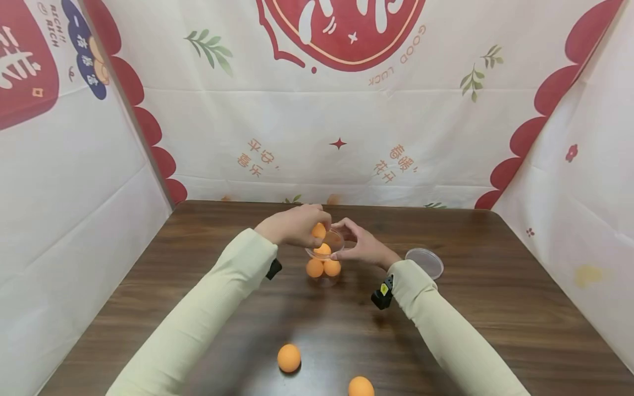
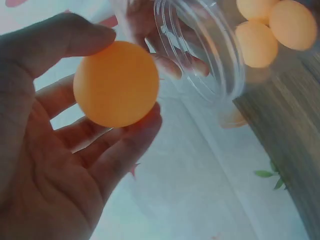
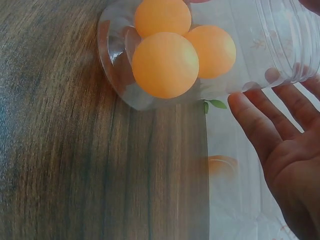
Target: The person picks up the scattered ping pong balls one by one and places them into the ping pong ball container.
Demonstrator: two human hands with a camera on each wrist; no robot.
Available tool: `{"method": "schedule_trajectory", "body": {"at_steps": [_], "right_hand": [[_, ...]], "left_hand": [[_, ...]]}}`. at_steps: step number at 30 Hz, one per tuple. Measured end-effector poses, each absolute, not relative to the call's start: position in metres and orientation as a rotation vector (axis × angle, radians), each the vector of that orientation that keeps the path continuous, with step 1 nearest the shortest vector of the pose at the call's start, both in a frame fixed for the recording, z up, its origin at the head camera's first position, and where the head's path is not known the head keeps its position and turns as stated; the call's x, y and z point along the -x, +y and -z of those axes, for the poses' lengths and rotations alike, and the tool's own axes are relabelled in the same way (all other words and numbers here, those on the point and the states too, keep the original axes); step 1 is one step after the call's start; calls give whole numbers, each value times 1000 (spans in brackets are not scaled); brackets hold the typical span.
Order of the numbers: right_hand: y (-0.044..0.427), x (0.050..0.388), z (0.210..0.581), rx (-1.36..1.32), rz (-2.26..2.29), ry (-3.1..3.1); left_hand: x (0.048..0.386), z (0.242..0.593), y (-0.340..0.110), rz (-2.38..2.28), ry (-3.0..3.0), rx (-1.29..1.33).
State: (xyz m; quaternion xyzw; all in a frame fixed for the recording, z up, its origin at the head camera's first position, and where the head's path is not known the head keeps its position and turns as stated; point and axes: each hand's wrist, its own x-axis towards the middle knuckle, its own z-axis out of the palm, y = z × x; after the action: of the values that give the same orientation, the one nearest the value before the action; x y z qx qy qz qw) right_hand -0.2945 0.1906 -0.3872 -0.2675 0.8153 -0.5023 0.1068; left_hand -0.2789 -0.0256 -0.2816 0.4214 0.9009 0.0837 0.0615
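Observation:
My left hand (image 1: 296, 224) pinches an orange ping-pong ball (image 2: 117, 84) between thumb and fingers, just above the mouth of a clear plastic jar (image 3: 252, 52). Three orange balls (image 3: 165, 65) lie together inside the jar, near its bottom, as the right wrist view shows. The jar stands on the table, and my right hand (image 1: 365, 246) holds it near the rim from the right, thumb on the near side and fingers on the far side. In the left wrist view the held ball is apart from the jar's threaded rim (image 2: 197, 55).
A round clear lid (image 1: 425, 263) lies on the brown wooden table (image 1: 208, 308), right of my right hand. Two loose orange balls, one (image 1: 289, 358) left of the other (image 1: 361, 387), rest near the front. Printed white cloth (image 1: 307, 121) hangs behind the table and along both sides.

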Motion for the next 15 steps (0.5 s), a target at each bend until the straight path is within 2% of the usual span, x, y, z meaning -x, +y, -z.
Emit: {"method": "schedule_trajectory", "body": {"at_steps": [15], "right_hand": [[188,296,388,814,1469,2430]], "left_hand": [[297,309,-2,-347,2671,-1184]]}}
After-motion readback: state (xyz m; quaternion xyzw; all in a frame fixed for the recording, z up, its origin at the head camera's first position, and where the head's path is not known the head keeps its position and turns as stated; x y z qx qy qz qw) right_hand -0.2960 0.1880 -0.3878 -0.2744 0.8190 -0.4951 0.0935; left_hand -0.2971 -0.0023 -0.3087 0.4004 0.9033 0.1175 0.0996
